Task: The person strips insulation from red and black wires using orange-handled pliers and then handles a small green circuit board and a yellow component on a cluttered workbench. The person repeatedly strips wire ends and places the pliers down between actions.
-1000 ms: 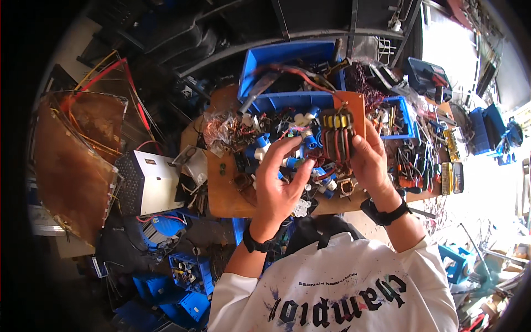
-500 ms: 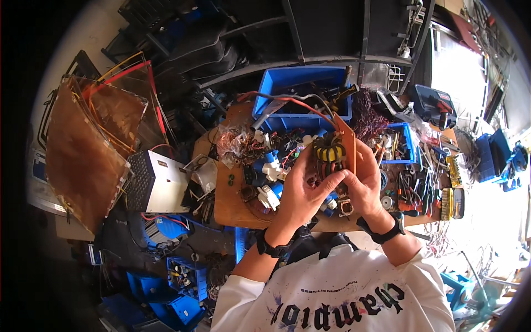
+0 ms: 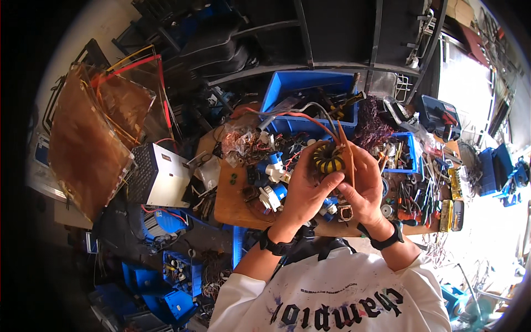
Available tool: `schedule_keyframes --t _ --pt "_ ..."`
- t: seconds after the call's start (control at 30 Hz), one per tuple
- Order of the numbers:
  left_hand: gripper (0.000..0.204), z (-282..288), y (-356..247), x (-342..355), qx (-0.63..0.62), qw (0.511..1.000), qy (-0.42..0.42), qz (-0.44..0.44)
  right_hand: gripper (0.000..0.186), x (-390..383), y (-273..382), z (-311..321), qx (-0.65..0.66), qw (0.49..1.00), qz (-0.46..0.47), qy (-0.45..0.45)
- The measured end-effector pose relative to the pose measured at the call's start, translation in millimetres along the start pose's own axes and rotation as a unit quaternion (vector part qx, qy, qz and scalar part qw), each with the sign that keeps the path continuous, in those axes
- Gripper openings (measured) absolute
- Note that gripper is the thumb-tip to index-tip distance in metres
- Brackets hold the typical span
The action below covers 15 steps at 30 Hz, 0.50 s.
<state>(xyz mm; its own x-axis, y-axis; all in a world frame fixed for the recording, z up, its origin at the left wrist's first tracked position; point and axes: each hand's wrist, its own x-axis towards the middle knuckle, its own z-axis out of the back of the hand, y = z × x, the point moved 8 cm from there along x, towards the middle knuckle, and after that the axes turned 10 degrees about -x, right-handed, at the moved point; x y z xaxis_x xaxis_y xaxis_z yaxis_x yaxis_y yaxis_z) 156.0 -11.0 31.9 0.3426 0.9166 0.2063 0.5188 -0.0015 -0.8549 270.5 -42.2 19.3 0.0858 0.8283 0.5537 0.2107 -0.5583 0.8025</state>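
A circuit board with a yellow-and-black wound toroid coil is held up above the workbench, between both my hands. The board's orange-brown edge faces me, and red and grey cables run from its top toward the back left. My left hand is closed round the coil side, its thumb lying over the coil's lower edge. From the other side my right hand grips the board, thumb near its lower end. My fingertips behind the board are hidden.
Behind my hands stands a blue bin with tools. A small blue tray of parts and several pliers and screwdrivers lie right. White-and-blue plugs and wires clutter the wooden bench; a white metal case stands left.
The coil has tipped so more of its round face shows, and the board is turned more edge-on. My left thumb has shifted up over the coil. The whole view has shifted slightly.
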Motion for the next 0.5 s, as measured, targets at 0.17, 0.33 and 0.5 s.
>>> schedule_keyframes --t 0.17,0.33,0.5 --pt "0.061 1.4 4.1 0.6 -0.037 0.999 0.007 -0.01 0.068 2.5 2.8 1.8 -0.024 1.0 0.009 -0.005" --pt "0.061 0.7 3.6 4.7 -0.07 0.997 0.018 -0.019 0.069 11.5 5.9 2.8 -0.155 0.988 -0.003 0.009" --pt "0.053 18.3 18.3 6.6 -0.145 0.989 -0.023 0.003 0.079 18.6 22.6 -9.6 -0.293 0.955 0.015 0.041"
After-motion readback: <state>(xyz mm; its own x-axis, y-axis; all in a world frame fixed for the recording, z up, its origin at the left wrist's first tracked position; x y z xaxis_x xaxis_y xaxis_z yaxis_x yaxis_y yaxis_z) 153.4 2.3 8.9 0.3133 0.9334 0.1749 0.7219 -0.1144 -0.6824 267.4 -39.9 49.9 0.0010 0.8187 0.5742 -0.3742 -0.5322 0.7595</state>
